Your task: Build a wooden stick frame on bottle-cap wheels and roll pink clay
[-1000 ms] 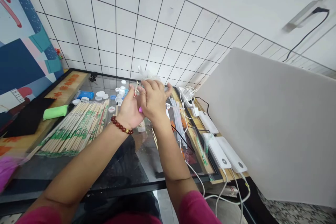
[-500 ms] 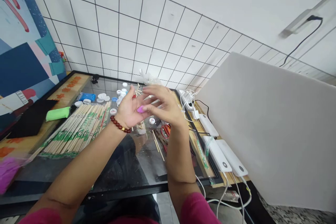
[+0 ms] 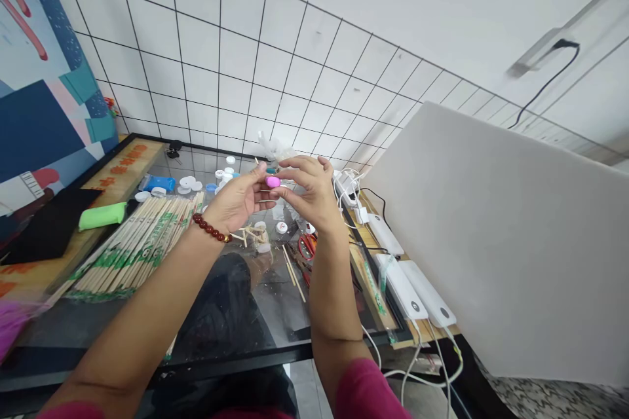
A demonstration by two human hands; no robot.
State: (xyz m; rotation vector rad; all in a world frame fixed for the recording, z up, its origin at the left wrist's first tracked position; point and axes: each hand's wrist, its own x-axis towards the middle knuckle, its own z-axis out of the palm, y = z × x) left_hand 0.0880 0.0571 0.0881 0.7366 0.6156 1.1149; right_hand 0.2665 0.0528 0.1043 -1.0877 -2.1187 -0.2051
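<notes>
A small smooth pink lump (image 3: 273,181) is between my two hands above the glass-topped table (image 3: 275,314). My left hand (image 3: 238,200), with a brown bead bracelet (image 3: 211,228) at the wrist, holds the lump at its fingertips. From the right, my right hand (image 3: 309,190) reaches over with its thumb and fingers apart, close to the lump's right side. Below the hands lie short wooden stick pieces (image 3: 248,233) beside a small clear cup (image 3: 263,239).
Wrapped chopsticks (image 3: 132,249) and a green roll (image 3: 102,216) lie at left. White lids (image 3: 187,183) sit behind. Red-handled scissors (image 3: 307,247) and loose sticks (image 3: 293,273) are right of centre. White power banks (image 3: 403,288) with cables line the right edge.
The pink lump has moved up and right, from my left palm to its fingertips, and looks rounder. My left hand has turned and its fingers have curled in.
</notes>
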